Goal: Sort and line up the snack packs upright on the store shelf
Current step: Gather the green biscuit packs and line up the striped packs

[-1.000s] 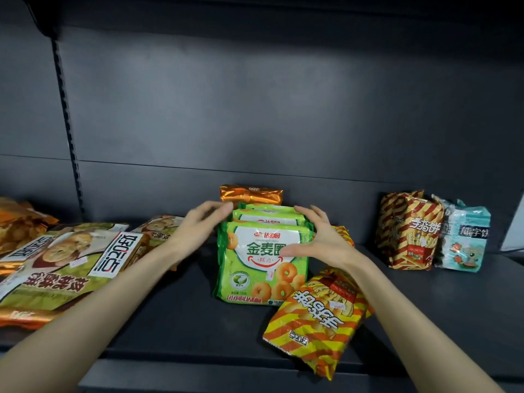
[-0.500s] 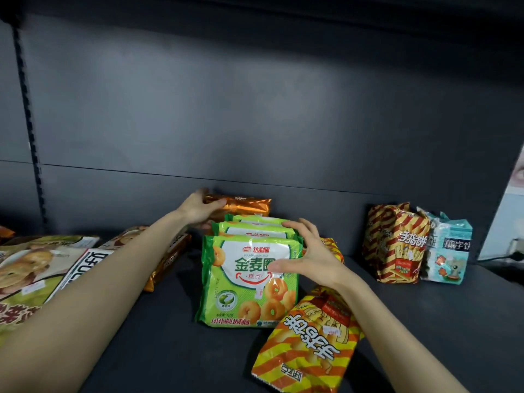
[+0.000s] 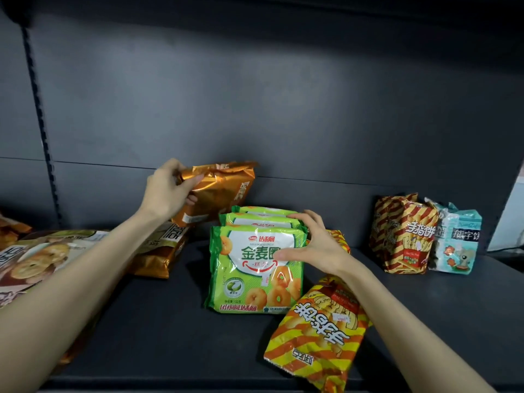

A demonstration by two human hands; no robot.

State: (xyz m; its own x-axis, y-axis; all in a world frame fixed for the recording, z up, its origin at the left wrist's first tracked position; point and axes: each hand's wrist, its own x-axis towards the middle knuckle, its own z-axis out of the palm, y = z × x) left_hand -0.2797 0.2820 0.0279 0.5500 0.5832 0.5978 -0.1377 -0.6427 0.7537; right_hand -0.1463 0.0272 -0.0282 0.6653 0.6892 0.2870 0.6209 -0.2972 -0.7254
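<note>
Dark shelf (image 3: 170, 321), grey back panel (image 3: 283, 109); left hand (image 3: 167, 191) tight round orange pack (image 3: 224, 191), right hand (image 3: 314, 245) spread, perhaps touching green packs (image 3: 249, 279).

1. A dark grey back panel (image 3: 283, 109) is filling most of the view, a horizontal seam (image 3: 368, 183) running across it low down.
2. A slotted upright strip (image 3: 39, 114) is standing at the left.
3. The dark shelf board (image 3: 170, 321) is stretching flat below.
4. Light is falling from above, leaving the overhead shelf (image 3: 283, 7) in shadow.
5. A pale surface (image 3: 510, 217) is showing at the far right edge.
</note>
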